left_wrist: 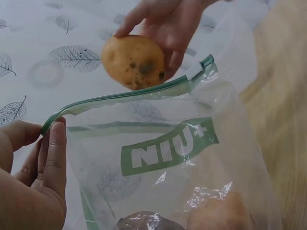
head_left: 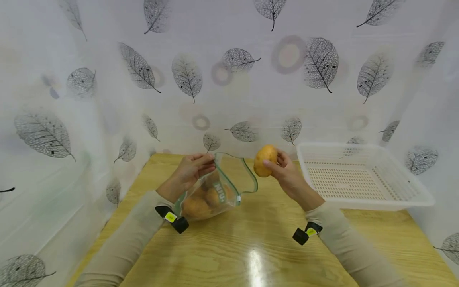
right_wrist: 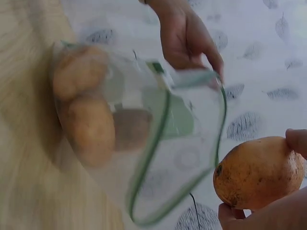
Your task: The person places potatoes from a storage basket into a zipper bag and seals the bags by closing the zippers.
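Observation:
My left hand (head_left: 189, 173) pinches the green rim of a clear zip bag (head_left: 229, 213) at its upper left corner. The bag stands on the table with its mouth spread wide, and several potatoes (head_left: 196, 206) lie in its bottom. A green NIU+ label (left_wrist: 168, 146) marks its side in the left wrist view. To the right of the mouth, my right hand (head_left: 291, 177) grips a yellow potato (head_left: 265, 160) between thumb and fingers, above the table. Dark spots dot this potato's skin (left_wrist: 135, 64) in the left wrist view.
A white slatted plastic basket (head_left: 365, 204) stands at the right of the wooden table (head_left: 215, 255). Behind and at both sides hangs a pale curtain (head_left: 222, 103) printed with leaves. Each wrist wears a small black camera.

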Demonstrator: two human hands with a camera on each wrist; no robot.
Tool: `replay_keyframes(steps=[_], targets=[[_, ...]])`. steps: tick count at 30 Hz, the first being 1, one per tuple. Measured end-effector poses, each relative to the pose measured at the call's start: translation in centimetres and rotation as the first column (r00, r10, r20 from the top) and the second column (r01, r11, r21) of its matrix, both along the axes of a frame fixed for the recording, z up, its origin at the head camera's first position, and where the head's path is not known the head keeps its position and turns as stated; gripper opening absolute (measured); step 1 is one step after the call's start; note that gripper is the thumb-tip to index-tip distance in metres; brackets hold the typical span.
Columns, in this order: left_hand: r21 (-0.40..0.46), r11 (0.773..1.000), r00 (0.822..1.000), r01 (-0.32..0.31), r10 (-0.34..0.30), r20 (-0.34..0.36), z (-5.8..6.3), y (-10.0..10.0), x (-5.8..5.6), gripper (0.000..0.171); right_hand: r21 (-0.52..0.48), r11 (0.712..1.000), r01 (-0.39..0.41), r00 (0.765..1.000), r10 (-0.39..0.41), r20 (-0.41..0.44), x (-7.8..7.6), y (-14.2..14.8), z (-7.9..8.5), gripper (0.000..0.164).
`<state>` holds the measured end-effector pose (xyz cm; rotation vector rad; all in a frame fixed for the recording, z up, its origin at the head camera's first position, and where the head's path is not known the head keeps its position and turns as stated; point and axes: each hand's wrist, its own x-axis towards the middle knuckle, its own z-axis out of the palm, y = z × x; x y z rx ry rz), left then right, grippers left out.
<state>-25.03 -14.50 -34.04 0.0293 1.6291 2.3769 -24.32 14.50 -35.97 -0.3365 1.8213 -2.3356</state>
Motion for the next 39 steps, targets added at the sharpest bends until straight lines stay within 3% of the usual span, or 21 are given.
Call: replay_keyframes(steps=[4, 12, 17, 22, 30, 35, 39], targets=[[0.007, 1.000, 1.000, 0.008, -0.008, 0.001, -0.2, 0.2, -0.1, 0.025, -0.005, 0.999, 0.033, 0.999, -0.033, 0.000, 1.3, -2.6, -1.4, 0.061], [0.010, 1.000, 1.000, 0.011, -0.011, -0.002, -0.2, 0.5, -0.1, 0.025, 0.150, 0.984, 0.099, 0.995, -0.102, 0.010, 2.4, -5.0, -3.8, 0.063], [0.006, 1.000, 1.000, 0.014, -0.014, 0.001, 0.0, 0.4, 0.0, 0.024, 0.232, 0.965, 0.123, 0.992, -0.128, 0.007, 2.5, -5.2, -4.6, 0.063], [0.003, 1.000, 1.000, 0.020, -0.020, 0.000, 0.0, 0.3, 0.1, 0.023, 0.304, 0.947, 0.103, 0.995, -0.099, -0.029, 2.7, -5.1, -4.9, 0.060], [-0.002, 1.000, 1.000, 0.010, -0.010, 0.002, -0.1, 0.3, 0.2, 0.021, 0.330, 0.940, 0.091, 0.996, -0.080, -0.048, 3.4, -4.4, -5.5, 0.054], [-0.004, 1.000, 1.000, 0.002, -0.002, 0.011, -0.2, 0.5, 0.1, 0.020, 0.331, 0.928, 0.169, 0.985, -0.151, -0.080, 3.9, -3.7, -5.7, 0.042], [-0.010, 1.000, 1.000, -0.003, 0.003, 0.013, -0.2, 0.6, 0.0, 0.020, 0.304, 0.932, 0.197, 0.980, -0.193, -0.044, 4.4, -3.4, -5.9, 0.028]])
